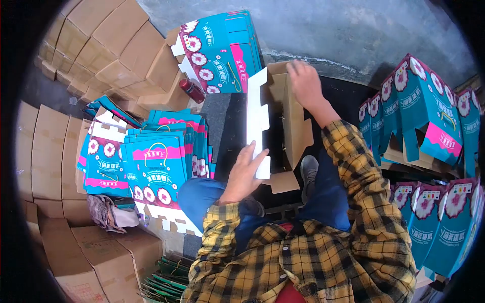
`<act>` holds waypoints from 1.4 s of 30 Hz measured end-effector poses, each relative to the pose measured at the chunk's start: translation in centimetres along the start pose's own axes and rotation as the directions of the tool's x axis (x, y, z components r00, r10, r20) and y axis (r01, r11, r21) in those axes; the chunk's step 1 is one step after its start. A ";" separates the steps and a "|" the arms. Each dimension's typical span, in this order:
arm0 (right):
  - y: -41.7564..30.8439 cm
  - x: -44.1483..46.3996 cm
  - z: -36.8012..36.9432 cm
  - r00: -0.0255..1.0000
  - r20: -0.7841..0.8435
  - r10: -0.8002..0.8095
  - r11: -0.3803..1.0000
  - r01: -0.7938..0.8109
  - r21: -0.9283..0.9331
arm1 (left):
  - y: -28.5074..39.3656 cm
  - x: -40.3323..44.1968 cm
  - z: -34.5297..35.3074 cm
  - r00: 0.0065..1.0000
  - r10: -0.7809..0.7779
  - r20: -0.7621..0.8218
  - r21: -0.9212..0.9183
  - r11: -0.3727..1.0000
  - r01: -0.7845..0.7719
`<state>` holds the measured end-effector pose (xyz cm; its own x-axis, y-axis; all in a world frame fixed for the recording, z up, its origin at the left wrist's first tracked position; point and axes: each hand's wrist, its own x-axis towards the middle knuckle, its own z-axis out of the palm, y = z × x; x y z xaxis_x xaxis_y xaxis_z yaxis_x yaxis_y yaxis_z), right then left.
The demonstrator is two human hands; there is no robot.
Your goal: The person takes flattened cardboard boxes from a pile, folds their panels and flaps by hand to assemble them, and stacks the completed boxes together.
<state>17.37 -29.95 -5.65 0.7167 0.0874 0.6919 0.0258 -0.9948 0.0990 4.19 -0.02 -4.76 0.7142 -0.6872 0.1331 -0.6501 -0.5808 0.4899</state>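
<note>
An opened-out cardboard gift box [294,129] stands between my knees, its brown inside showing and a white tabbed edge along its left side. My left hand [244,173] grips that white edge near its close end, thumb and fingers on the panel. At the far right corner, my right hand [306,83] has its bent fingers over the box's rim. The box's bottom is dark and hard to make out. Brown flaps stick out at the near end and on the right.
Flat teal and pink printed cartons [156,166] lie stacked at left, more [217,53] lean at the wall. Formed teal boxes [429,116] stand at right. Brown shipping cartons [101,45] pile up along the left. A red can-like container [192,91] lies beside them.
</note>
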 end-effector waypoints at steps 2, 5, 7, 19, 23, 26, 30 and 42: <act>-0.2 0.5 0.5 0.986 0.039 -0.163 0.986 0.164 -0.040 | -0.1 0.1 0.2 1.000 0.012 0.018 0.010 1.000 -0.012; -0.1 0.0 3.1 0.922 0.387 0.013 1.000 -0.013 -0.001 | -0.4 0.2 0.3 1.000 -0.007 0.022 0.006 1.000 0.006; 0.3 -0.1 3.3 0.881 0.470 0.054 0.998 -0.039 -0.041 | -0.5 0.5 0.0 0.998 -0.009 0.066 0.007 1.000 0.009; 2.0 1.7 5.3 0.821 0.509 0.259 0.712 -0.519 0.473 | 0.1 0.9 0.7 0.998 0.006 0.060 -0.042 0.999 -0.003; 2.4 1.8 5.8 0.797 0.531 0.288 0.611 -0.580 0.539 | 0.0 0.8 0.7 0.997 0.004 0.073 -0.056 0.998 0.000; 2.7 2.1 6.6 0.758 0.582 0.295 0.533 -0.636 0.558 | 0.1 0.9 0.6 0.996 -0.011 0.084 -0.044 0.999 0.015; 3.0 2.3 7.7 0.539 0.801 0.260 0.161 -0.842 0.514 | -0.7 0.5 1.6 0.991 0.008 0.136 0.028 1.000 -0.011; 4.0 0.3 6.0 0.731 0.682 -0.007 0.776 -0.426 0.465 | 1.1 -2.2 1.7 0.988 0.091 0.126 -0.082 0.993 -0.081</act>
<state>21.93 -34.24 -9.33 0.9992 0.0352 0.0175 0.0390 -0.8339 -0.5506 1.46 0.05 -5.95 0.6140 -0.7864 0.0673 -0.6820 -0.4856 0.5468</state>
